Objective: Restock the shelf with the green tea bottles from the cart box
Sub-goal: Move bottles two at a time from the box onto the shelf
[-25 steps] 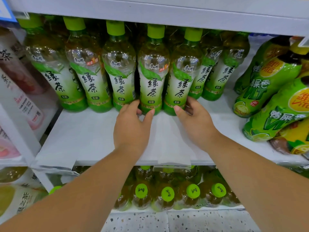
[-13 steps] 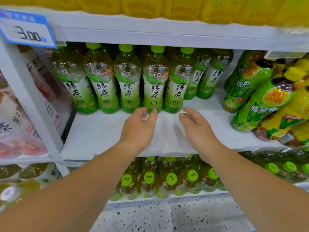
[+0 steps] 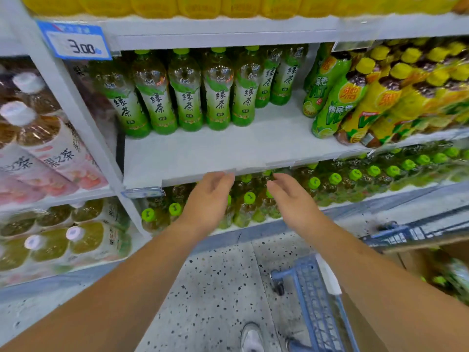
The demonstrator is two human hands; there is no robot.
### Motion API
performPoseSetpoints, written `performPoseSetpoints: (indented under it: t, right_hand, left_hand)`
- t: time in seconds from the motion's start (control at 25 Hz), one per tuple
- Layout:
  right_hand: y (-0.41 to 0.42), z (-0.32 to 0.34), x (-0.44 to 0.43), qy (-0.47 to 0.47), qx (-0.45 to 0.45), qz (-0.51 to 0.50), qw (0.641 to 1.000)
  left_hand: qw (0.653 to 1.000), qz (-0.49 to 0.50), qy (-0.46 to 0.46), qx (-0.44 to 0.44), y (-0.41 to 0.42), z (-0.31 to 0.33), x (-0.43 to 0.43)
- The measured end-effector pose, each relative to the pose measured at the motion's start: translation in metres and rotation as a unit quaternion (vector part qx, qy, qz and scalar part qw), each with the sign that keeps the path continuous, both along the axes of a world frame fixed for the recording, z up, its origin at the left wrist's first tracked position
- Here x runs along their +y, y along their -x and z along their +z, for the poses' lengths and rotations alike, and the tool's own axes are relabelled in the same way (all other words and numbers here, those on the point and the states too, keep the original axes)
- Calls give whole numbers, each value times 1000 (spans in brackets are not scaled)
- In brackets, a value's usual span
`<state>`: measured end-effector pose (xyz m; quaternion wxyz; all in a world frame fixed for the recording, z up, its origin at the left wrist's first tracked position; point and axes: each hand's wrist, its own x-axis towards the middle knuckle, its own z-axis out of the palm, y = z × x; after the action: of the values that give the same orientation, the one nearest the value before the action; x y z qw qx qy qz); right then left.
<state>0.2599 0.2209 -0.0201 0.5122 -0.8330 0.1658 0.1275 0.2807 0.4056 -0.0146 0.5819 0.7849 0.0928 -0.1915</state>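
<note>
1. Far left: fruit tea bottles [image 3: 50,153] in the next bay, not ours. Price tag [image 3: 76,41] reads 3.00.
2. Green tea bottles [image 3: 187,97]: one upright row at the back of the white shelf [image 3: 215,151]; front half bare.
3. Left hand [image 3: 206,199]: fingers loose, holding nothing, at the shelf's front edge. Contact unclear.
4. Right hand [image 3: 291,199]: same, relaxed and empty, near the left.
5. Lemon tea bottles [image 3: 337,102] packed tight just right of the gap. Loading wide would knock them or mix facings.
6. Blue cart [image 3: 314,301] low right, cardboard box [image 3: 416,260] on it, boxed bottles [image 3: 454,278] inside, blurred. Supply is there.
7. Risks: cart sits near the shoe [image 3: 251,339], so a turn could snag it. A smooth bottle may slip if grabbed in pairs. Shoving new stock into the back row could domino it.
</note>
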Motion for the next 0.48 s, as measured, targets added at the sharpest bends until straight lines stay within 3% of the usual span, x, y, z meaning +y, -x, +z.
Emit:
performPoseSetpoints:
  t: [0.24, 0.48]
  right_hand:
    - [99, 43, 7, -38, 55, -77, 995]
    - [180, 92, 12, -62, 64, -137, 987]
  left_hand:
    - [995, -66, -9, 72, 81, 57, 6]
    - [991, -128, -14, 46, 145, 112, -4]
